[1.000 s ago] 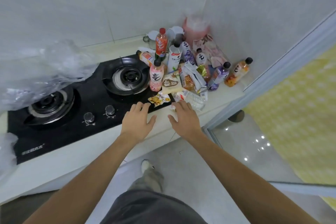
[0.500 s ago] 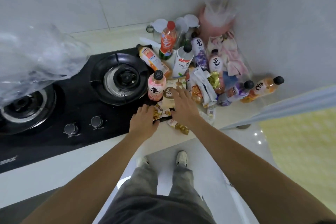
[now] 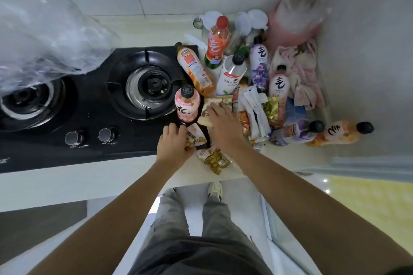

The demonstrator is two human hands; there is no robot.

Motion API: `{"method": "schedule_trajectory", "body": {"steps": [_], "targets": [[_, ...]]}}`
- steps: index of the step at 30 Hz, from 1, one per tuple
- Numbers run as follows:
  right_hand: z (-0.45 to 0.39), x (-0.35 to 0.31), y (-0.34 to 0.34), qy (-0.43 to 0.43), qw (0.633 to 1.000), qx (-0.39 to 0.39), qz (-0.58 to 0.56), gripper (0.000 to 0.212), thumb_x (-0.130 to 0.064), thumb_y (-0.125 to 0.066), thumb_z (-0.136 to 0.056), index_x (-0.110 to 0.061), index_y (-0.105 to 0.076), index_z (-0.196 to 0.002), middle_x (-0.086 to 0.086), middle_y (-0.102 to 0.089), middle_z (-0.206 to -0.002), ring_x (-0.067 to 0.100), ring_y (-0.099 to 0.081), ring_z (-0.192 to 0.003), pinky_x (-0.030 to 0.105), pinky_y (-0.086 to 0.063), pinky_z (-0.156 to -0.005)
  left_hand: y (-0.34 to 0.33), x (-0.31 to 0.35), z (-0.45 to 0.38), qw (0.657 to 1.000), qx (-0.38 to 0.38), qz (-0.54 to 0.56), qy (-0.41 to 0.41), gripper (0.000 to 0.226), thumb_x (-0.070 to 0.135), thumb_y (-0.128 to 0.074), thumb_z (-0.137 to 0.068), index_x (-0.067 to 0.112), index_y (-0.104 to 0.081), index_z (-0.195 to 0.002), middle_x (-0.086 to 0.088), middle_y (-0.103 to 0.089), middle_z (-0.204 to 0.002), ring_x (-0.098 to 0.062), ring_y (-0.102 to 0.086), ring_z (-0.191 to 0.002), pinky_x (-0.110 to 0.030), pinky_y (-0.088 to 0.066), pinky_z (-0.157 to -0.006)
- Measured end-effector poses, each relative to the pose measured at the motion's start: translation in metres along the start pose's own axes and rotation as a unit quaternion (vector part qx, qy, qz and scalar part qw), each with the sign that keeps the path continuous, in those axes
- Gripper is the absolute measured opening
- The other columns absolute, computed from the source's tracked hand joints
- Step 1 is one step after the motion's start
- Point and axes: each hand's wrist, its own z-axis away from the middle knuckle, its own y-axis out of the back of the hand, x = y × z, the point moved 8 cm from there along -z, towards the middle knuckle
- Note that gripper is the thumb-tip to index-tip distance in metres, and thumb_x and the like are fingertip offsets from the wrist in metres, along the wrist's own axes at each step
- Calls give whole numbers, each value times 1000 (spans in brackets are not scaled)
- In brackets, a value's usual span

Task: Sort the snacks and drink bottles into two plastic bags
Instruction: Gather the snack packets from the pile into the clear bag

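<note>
Snack packets, crinkly printed foil [image 3: 196,138]: light, slippery; pinch edges. Left hand [image 3: 173,147] fingers clamp one; right hand [image 3: 220,123] fingers spread flat at 12 o'clock.

Cluttered countertop [image 3: 67,176]: stove [image 3: 89,118], bottles [image 3: 232,76], snacks [image 3: 215,159]

bottles [image 3: 234,75] and snack packets [image 3: 254,114] crowd the corner; the stove [image 3: 89,118] front lies open.

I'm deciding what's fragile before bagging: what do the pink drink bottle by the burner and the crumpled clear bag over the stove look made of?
Pink drink bottle: apparently plastic, with glossy label and dark screw cap. Crumpled clear bag: thin plastic film, see-through, wrinkled, shiny.
</note>
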Motion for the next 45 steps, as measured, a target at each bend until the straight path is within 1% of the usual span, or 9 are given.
{"method": "schedule_trajectory", "body": {"steps": [3,6,11,15,20,23,33,38,45], "targets": [[7,6,18,29,998,50,-33,63,-1,-68,-85,-14,-52,-145,4,-51,-151,30,-43,-142,52,-46,-109,-1,-1,4,998,-10,31,56,65,48,-82,-72,11,-51,-114,-11,-50,-110,-31,-48,-104,-40,-50,-84],[16,16,38,45,990,119,-63,58,7,-66,-79,-10,-64,-135,7,-65,-137,32,-59,-126,47,-57,-93,4,-1,13,995,7,42,85,70,51,-80,-73,9,-53,-122,-11,-48,-112,-31,-47,-107,-40,-51,-85],[43,20,67,61,986,146,-57,64,9,-64,-78,-19,-62,-136,0,-68,-130,28,-66,-109,42,-57,-81,25,-1,42,990,53,56,119,60,55,-79,-71,9,-61,-105,-7,-45,-104,-29,-48,-100,-41,-54,-76],[73,8,89,101,980,162,-60,58,11,-59,-78,-16,-65,-129,3,-74,-113,30,-71,-91,38,-51,-64,45,-8,77,981,91,75,155,59,53,-81,-72,8,-62,-106,-5,-44,-104,-27,-48,-102,-40,-54,-75],[88,-35,105,157,976,142,-55,47,5,-56,-82,-18,-61,-123,3,-71,-101,31,-70,-87,37,-49,-59,67,-31,122,969,121,83,200,60,57,-79,-74,11,-60,-109,-1,-40,-106,-21,-47,-103,-33,-50,-69],[90,-85,106,191,973,112,-63,47,2,-55,-85,-20,-60,-126,3,-71,-104,35,-68,-92,43,-51,-67,80,-57,157,958,136,90,234,59,61,-75,-76,15,-58,-110,2,-39,-107,-17,-46,-100,-33,-53,-68],[126,-313,68,311,948,58,-8,14,-3,-56,-90,-16,-57,-95,2,-72,-94,37,-67,-87,37,-32,-62,107,-200,331,906,219,110,346,52,63,-68,-78,19,-55,-103,5,-40,-104,-15,-45,-89,-33,-51,-62],[157,-434,46,334,941,41,-31,20,-8,-56,-93,-17,-64,-108,6,-73,-97,40,-66,-89,41,-43,-67,107,-296,423,883,220,139,391,48,59,-70,-77,20,-54,-99,5,-36,-102,-15,-44,-90,-30,-46,-61],[172,-570,34,348,935,35,-63,24,-10,-55,-97,-16,-68,-115,10,-71,-91,39,-64,-83,37,-33,-64,131,-411,498,855,235,176,427,53,58,-71,-76,17,-53,-105,4,-37,-103,-20,-53,-84,-35,-48,-60]]}}
